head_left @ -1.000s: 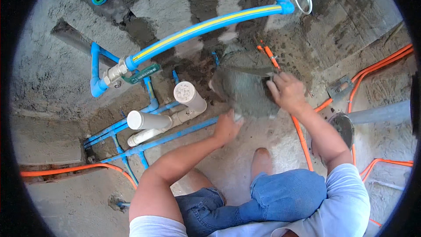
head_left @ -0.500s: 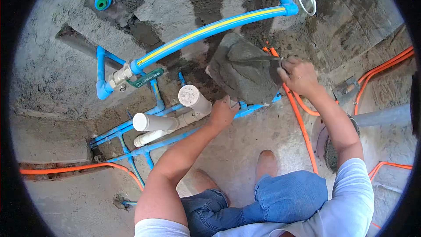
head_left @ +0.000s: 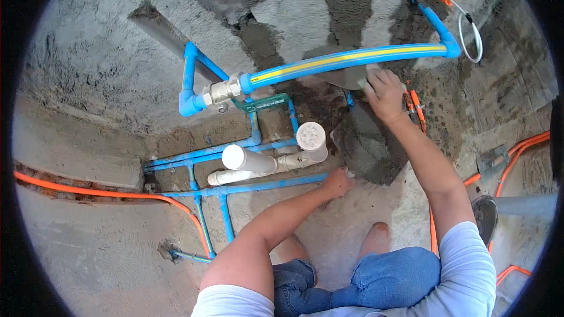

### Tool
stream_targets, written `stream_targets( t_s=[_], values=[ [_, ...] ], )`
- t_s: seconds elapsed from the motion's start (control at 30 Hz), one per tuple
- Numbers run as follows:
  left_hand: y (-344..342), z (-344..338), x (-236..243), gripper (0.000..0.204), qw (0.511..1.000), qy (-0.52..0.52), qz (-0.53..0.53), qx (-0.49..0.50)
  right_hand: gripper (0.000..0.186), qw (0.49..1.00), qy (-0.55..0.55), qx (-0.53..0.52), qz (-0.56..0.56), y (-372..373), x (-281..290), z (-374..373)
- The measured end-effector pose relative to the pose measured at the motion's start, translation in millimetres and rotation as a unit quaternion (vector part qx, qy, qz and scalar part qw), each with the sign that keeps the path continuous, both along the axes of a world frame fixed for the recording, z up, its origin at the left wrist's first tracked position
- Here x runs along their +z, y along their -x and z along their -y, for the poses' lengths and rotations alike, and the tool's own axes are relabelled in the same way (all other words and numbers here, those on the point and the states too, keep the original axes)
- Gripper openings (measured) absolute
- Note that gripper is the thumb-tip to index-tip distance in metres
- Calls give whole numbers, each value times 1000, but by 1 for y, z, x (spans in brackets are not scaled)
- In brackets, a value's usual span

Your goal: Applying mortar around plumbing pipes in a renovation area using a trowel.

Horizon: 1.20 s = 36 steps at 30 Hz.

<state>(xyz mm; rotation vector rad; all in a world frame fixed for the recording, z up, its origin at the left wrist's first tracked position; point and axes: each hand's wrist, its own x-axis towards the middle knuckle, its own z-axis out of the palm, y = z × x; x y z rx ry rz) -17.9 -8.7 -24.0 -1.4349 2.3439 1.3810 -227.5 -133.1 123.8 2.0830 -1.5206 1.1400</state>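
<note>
My left hand (head_left: 338,183) is closed at the near left edge of a flat mortar board (head_left: 383,176), its fingers partly hidden. Grey wet mortar (head_left: 367,138) lies on the board, just in front of the wall. In my right hand (head_left: 385,95) is a plastering trowel (head_left: 348,77), its blade against the wall beneath a thick blue pipe with a yellow stripe (head_left: 346,61). Part of the blade is hidden by that pipe. To the left of the board stand two capped white pipe stubs (head_left: 311,136), rising from a white drain pipe (head_left: 232,176).
A metal valve with a green lever (head_left: 267,103) joins the blue pipework at left. Thin blue pipes (head_left: 270,186) run along the wall's foot. Orange conduits (head_left: 523,144) cross the floor at both sides. A flat-bladed tool (head_left: 492,159) lies at right, near a grey pipe (head_left: 529,205).
My right hand has lifted the trowel from the mortar to the wall under the striped pipe. The board in my left hand has come lower and nearer. The view has shifted.
</note>
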Motion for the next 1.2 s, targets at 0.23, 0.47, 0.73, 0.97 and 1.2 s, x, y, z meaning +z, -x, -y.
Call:
stream_targets(
  t_s=[0.23, 0.47, 0.73, 0.97, 1.2],
  values=[
    [-12, -5, -9, 42, 1000, -16, 26, 7, 21, 920, -118, 234, 292, -107, -18, 67],
    [-19, -2, -20, 48, 999, -28, -14, -34, 15, 975, -120, 175, 62, -148, -8, 111],
    [-27, 6, -37, 55, 999, 40, -6, -22, 16, 932, -179, 182, 258, -128, 10, 78],
    [-29, 19, -2, 37, 994, -101, -31, 14, 34, 939, -266, -20, 218, -85, 51, -26],
    [-9, 24, 11, 26, 994, -102, -17, 19, 26, 826, -521, -183, 119, 7, 44, -185]
  ],
)
